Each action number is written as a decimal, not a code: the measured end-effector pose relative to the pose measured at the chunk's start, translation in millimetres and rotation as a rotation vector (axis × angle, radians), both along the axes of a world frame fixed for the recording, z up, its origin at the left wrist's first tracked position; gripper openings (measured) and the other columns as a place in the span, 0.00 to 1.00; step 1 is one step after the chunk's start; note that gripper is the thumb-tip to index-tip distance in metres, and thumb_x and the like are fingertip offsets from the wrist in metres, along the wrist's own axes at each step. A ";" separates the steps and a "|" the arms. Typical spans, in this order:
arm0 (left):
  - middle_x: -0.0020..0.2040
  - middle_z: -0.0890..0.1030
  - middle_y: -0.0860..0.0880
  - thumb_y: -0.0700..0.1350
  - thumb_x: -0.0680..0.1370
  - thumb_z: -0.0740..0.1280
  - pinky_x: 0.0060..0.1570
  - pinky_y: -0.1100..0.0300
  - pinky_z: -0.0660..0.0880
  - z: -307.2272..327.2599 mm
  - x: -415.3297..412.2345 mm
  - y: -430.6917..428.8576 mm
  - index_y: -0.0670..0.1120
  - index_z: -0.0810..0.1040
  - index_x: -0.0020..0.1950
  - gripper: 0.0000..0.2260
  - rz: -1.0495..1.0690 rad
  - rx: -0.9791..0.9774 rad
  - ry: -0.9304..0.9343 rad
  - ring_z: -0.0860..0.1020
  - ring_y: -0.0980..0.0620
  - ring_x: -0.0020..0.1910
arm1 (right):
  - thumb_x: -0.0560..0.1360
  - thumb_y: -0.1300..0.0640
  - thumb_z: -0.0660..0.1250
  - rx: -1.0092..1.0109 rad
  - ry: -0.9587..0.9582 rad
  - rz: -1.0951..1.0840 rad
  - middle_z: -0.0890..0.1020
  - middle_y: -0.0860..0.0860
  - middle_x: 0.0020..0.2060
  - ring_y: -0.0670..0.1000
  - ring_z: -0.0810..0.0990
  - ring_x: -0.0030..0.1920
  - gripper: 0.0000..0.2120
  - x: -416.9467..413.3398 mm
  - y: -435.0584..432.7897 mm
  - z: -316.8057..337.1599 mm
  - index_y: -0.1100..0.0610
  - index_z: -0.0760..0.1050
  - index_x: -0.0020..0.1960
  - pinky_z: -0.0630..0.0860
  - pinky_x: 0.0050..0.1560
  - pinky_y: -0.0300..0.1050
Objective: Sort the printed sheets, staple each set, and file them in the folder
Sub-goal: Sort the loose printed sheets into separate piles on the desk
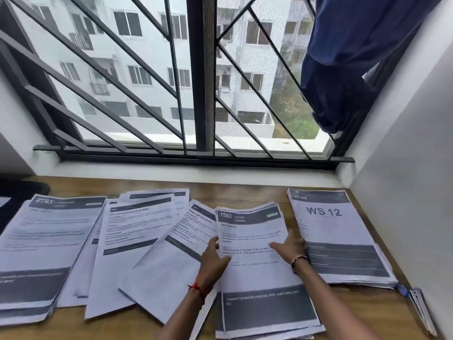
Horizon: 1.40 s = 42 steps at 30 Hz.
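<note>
Several stacks of printed sheets lie on a wooden desk (245, 192). The stack headed 1563 (259, 278) sits in the middle front. My left hand (213, 261) holds its left edge, thumb on top of the page. My right hand (291, 249) rests on its right side with fingers stretched across the paper. To the right lies the stack headed WS 12 (338, 236). At far left is the stack headed 2763 (41, 249). Between them spread loose overlapping sheets (137, 241) and a slanted sheet (171, 261).
A barred window (201, 77) rises behind the desk. A blue curtain (348, 57) hangs at upper right. The white wall (411, 192) bounds the desk's right edge. A thin blue-tipped object (416, 305) lies at the right front. Something dark (19, 190) sits at far left.
</note>
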<state>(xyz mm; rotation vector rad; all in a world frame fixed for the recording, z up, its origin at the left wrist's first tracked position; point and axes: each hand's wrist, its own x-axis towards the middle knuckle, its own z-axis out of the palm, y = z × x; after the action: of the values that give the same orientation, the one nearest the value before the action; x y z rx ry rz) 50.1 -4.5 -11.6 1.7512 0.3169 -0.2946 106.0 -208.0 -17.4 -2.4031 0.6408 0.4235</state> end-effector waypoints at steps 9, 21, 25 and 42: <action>0.63 0.74 0.49 0.47 0.64 0.65 0.61 0.46 0.73 3.8 4.8 1.8 0.54 0.63 0.63 0.27 -0.116 -0.080 -0.028 0.75 0.47 0.61 | 0.66 0.70 0.68 0.338 -0.169 -0.120 0.81 0.58 0.44 0.55 0.77 0.43 0.13 -0.8 0.6 -6.1 0.67 0.77 0.51 0.73 0.44 0.44; 0.51 0.73 0.54 0.35 0.78 0.61 0.41 0.65 0.80 85.3 49.2 -4.9 0.42 0.63 0.60 0.13 -0.046 0.014 -0.650 0.78 0.56 0.49 | 0.68 0.70 0.65 0.472 -0.978 -0.337 0.78 0.54 0.36 0.51 0.73 0.37 0.03 5.0 28.1 109.3 0.66 0.77 0.41 0.65 0.24 0.27; 0.52 0.72 0.53 0.46 0.76 0.63 0.43 0.60 0.80 80.2 46.8 -7.8 0.42 0.63 0.65 0.20 -0.022 0.017 -0.784 0.77 0.56 0.51 | 0.68 0.67 0.68 0.485 -1.133 -0.385 0.80 0.53 0.44 0.49 0.76 0.43 0.12 -14.7 26.3 105.5 0.67 0.76 0.52 0.71 0.40 0.29; 0.54 0.77 0.46 0.37 0.77 0.63 0.47 0.51 0.80 49.4 46.7 -6.0 0.47 0.63 0.58 0.13 -0.033 0.014 -0.391 0.78 0.46 0.51 | 0.68 0.70 0.69 0.419 -0.799 -0.207 0.80 0.54 0.42 0.56 0.80 0.44 0.12 -26.5 4.5 73.0 0.64 0.77 0.51 0.75 0.39 0.40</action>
<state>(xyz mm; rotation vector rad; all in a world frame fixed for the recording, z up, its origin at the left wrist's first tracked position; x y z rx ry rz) 96.8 -10.5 37.8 1.7840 0.0069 0.0300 79.6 -203.5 55.5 -1.8532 0.3708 -0.4422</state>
